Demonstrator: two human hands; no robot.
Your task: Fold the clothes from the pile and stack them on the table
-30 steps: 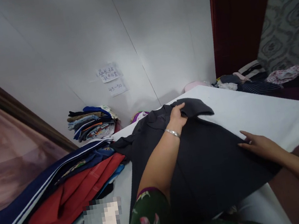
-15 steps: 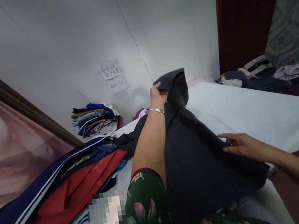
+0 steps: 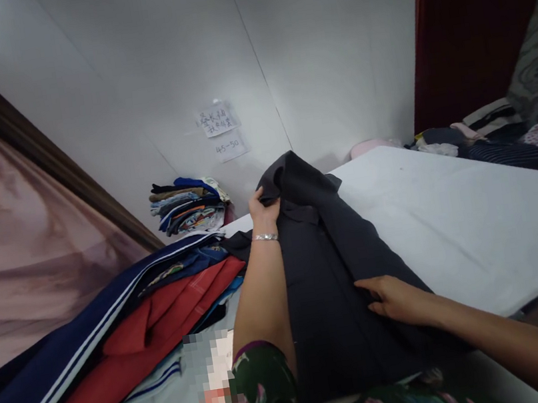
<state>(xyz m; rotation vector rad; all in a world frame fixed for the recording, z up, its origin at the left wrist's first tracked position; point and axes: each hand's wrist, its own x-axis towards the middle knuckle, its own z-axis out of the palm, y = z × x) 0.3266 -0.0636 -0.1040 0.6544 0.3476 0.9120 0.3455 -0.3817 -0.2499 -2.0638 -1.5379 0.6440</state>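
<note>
A dark grey jacket (image 3: 317, 302) lies lengthwise on the white-covered table in front of me. My left hand (image 3: 265, 209) is closed on its far end near the collar, where the cloth stands raised in a loose fold. On the jacket's right part, folded inward, rests my right hand (image 3: 398, 301). Its index finger and thumb are apart, with the fingertips at the folded edge; the other fingers are partly hidden. One dark sleeve (image 3: 239, 245) reaches out to the left, beneath my left forearm.
Left of the jacket lie a red garment (image 3: 167, 331) and navy trousers with white stripes (image 3: 90, 329). A folded clothes stack (image 3: 189, 207) stands by the wall under paper signs (image 3: 223, 131). The white table (image 3: 453, 214) extends right; more clothes (image 3: 496, 134) lie beyond it.
My right hand has moved left, bringing the jacket's right side inward over its middle. My left hand has lowered the collar end and shifted slightly left. The view has turned a little.
</note>
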